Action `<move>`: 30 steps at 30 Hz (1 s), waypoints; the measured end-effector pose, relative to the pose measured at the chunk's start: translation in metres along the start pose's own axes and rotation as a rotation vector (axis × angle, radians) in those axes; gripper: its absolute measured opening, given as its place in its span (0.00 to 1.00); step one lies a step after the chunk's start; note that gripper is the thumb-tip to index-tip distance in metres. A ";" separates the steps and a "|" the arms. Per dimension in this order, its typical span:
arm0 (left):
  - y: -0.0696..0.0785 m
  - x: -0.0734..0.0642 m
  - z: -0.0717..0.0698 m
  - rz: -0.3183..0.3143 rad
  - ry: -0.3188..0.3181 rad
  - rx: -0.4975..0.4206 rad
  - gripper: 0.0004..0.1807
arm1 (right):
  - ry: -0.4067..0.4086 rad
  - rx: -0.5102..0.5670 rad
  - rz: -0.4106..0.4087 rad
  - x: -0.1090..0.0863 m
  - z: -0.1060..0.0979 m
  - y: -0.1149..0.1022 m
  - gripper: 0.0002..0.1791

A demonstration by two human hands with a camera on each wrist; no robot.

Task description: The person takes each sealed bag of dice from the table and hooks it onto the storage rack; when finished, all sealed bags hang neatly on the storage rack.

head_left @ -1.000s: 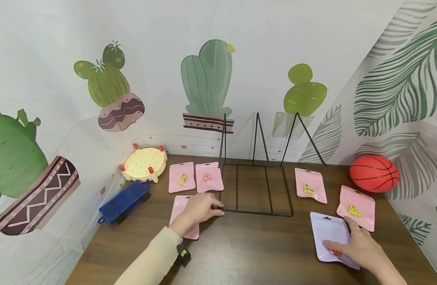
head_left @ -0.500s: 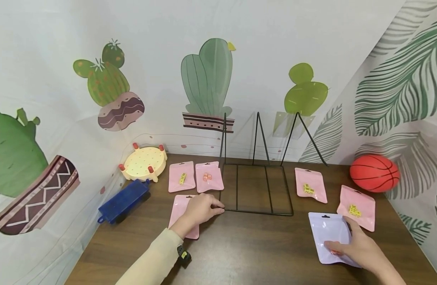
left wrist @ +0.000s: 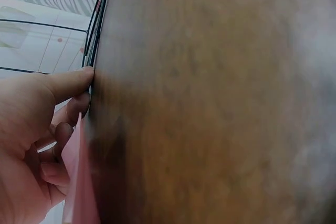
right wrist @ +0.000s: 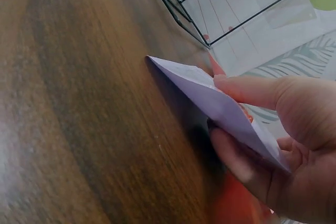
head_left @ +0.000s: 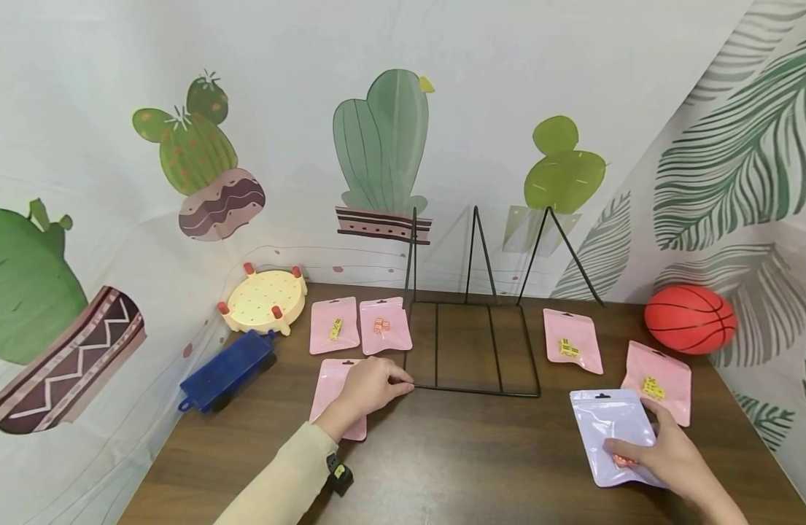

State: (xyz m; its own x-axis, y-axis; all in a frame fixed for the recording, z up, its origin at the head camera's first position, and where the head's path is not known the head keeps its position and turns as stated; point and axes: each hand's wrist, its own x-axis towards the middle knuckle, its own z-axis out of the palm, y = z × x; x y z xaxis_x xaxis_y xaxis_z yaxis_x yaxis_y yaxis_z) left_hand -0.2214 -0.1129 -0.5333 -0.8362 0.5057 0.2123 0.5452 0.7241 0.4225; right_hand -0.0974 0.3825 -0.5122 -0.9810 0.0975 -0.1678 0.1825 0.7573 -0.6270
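Brown tabletop [head_left: 455,459], white backdrop [head_left: 278,44] with printed plants behind. Lilac pouch [head_left: 609,419] sits right of the wire rack [head_left: 468,391], nearer the camera, tilted, held between thumb and fingers of the right hand [head_left: 675,452]; red pieces inside, probably dice, thumb partly covers them. Left hand [head_left: 370,386] pinches the rack's near-left corner, wrist over a pink pouch [head_left: 328,386]. Left of rack: two dice pouches [head_left: 322,335], then blue tray [head_left: 227,370]. Right of rack: red ball [head_left: 691,319].

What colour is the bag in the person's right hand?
Pale lilac; the bag shows best in the head view.
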 end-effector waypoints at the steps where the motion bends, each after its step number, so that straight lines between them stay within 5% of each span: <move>1: 0.000 0.000 0.000 -0.002 0.000 -0.004 0.02 | 0.006 0.005 -0.004 0.000 0.000 0.000 0.62; 9: 0.002 -0.002 -0.001 -0.035 -0.008 -0.030 0.03 | 0.044 0.096 -0.033 -0.002 0.003 0.004 0.46; 23: 0.004 -0.002 -0.001 -0.063 0.001 -0.043 0.04 | 0.122 0.216 -0.046 -0.001 0.005 0.001 0.37; 30: 0.003 -0.001 0.000 -0.040 0.011 -0.022 0.03 | 0.097 0.302 -0.051 -0.002 0.003 -0.010 0.39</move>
State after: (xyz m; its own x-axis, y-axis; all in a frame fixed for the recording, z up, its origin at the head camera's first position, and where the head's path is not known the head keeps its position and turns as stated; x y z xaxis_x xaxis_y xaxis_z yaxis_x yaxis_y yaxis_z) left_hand -0.2185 -0.1117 -0.5321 -0.8578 0.4714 0.2051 0.5103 0.7329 0.4499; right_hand -0.0972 0.3731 -0.5080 -0.9884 0.1363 -0.0664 0.1302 0.5385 -0.8325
